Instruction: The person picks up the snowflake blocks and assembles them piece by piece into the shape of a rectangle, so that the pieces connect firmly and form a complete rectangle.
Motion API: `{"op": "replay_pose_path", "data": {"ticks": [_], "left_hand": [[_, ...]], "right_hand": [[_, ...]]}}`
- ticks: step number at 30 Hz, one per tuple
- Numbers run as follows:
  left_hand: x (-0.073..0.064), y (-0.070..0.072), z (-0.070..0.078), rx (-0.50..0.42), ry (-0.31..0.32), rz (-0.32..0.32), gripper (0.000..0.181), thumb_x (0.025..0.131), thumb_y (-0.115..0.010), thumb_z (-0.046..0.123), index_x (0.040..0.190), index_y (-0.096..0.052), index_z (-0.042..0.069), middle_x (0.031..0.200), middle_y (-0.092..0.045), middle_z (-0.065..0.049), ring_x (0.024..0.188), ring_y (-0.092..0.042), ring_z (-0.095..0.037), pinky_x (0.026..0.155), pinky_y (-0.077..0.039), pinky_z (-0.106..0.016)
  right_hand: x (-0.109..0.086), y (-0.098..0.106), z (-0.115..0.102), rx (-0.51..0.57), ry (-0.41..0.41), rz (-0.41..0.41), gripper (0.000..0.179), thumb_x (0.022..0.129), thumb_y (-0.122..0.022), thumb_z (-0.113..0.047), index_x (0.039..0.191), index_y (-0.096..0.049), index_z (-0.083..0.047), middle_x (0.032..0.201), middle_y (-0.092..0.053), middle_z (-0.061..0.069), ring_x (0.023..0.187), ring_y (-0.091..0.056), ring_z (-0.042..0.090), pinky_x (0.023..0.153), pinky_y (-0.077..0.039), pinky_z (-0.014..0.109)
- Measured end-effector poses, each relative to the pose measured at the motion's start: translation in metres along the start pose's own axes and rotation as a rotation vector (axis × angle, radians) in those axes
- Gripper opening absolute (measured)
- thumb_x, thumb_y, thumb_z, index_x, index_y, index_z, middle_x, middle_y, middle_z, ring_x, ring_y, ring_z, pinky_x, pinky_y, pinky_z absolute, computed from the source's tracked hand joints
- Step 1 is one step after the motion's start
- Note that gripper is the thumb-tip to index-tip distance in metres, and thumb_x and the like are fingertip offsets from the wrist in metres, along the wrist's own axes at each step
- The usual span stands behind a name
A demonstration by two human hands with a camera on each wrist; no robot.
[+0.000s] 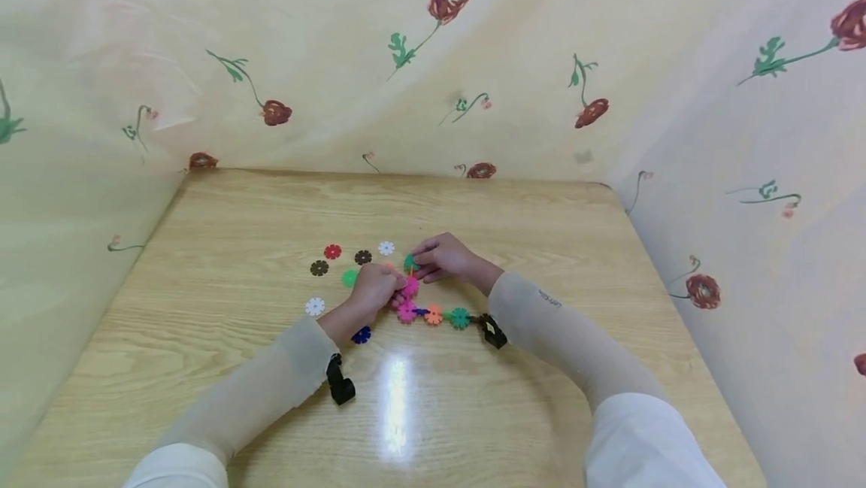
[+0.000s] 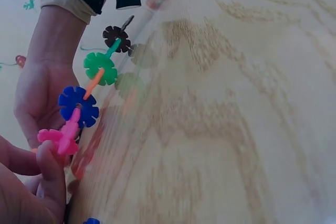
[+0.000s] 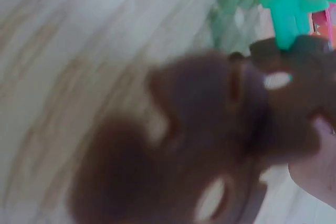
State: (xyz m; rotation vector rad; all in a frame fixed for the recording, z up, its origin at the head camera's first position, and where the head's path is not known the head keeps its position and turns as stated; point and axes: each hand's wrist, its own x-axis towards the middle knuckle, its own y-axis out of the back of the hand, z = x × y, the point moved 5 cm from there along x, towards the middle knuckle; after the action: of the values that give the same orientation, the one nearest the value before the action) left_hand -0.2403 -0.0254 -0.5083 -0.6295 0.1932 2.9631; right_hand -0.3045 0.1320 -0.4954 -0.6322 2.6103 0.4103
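Observation:
A chain of slotted plastic snowflake discs runs between and below the hands. With thumb and fingers, the left hand [image 1: 374, 291] pinches a pink snowflake disc [image 1: 410, 286]; in the left wrist view its fingertips press on pink discs [image 2: 65, 140]. Farther up, the right hand [image 1: 446, 256] pinches a green snowflake disc [image 1: 410, 262], with an orange disc [image 1: 411, 272] edge-on between it and the pink one. The rest of the chain trails right through a blue disc [image 1: 420, 312] and a teal disc [image 1: 460, 317] to brown discs [image 3: 205, 98], large and blurred in the right wrist view.
Loose discs lie left of the hands: a red disc [image 1: 332, 251], brown disc [image 1: 319, 268], white disc [image 1: 314, 307], light green disc [image 1: 349, 278] and dark blue disc [image 1: 361, 334] among them. Flower-printed cloth [image 1: 352, 67] walls the wooden table [image 1: 271, 210] at back and sides.

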Motion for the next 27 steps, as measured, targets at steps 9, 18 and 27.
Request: {"op": "replay_pose_path", "data": {"ticks": [9, 18, 27], "left_hand": [[-0.008, 0.002, -0.002, 0.140, 0.003, -0.086, 0.010, 0.092, -0.067, 0.002, 0.089, -0.075, -0.004, 0.074, -0.071, -0.014, 0.048, -0.058, -0.012, 0.048, -0.052, -0.022], [-0.010, 0.007, 0.005, 0.240, -0.075, -0.122, 0.020, 0.098, -0.062, 0.006, 0.086, -0.074, -0.005, 0.073, -0.071, -0.015, 0.052, -0.064, -0.019, 0.049, -0.054, -0.025], [0.013, 0.016, 0.041, 0.514, -0.232, -0.019, 0.028, 0.099, -0.061, 0.009, 0.075, -0.073, 0.001, 0.063, -0.068, -0.010, 0.051, -0.065, -0.022, 0.045, -0.047, -0.023]], "right_hand": [[0.012, -0.001, -0.027, -0.771, 0.241, 0.001, 0.023, 0.096, -0.067, -0.015, 0.115, -0.075, -0.005, 0.104, -0.074, 0.006, 0.080, -0.066, 0.016, 0.072, -0.054, 0.029], [0.045, -0.034, -0.047, -1.160, 0.406, -0.150, 0.028, 0.095, -0.065, -0.010, 0.123, -0.071, -0.011, 0.101, -0.067, 0.005, 0.086, -0.058, 0.017, 0.080, -0.051, 0.032], [0.051, -0.003, -0.051, -0.829, 0.348, 0.039, 0.005, 0.091, -0.072, -0.011, 0.092, -0.068, -0.009, 0.086, -0.064, 0.002, 0.080, -0.056, 0.017, 0.074, -0.048, 0.029]]}}
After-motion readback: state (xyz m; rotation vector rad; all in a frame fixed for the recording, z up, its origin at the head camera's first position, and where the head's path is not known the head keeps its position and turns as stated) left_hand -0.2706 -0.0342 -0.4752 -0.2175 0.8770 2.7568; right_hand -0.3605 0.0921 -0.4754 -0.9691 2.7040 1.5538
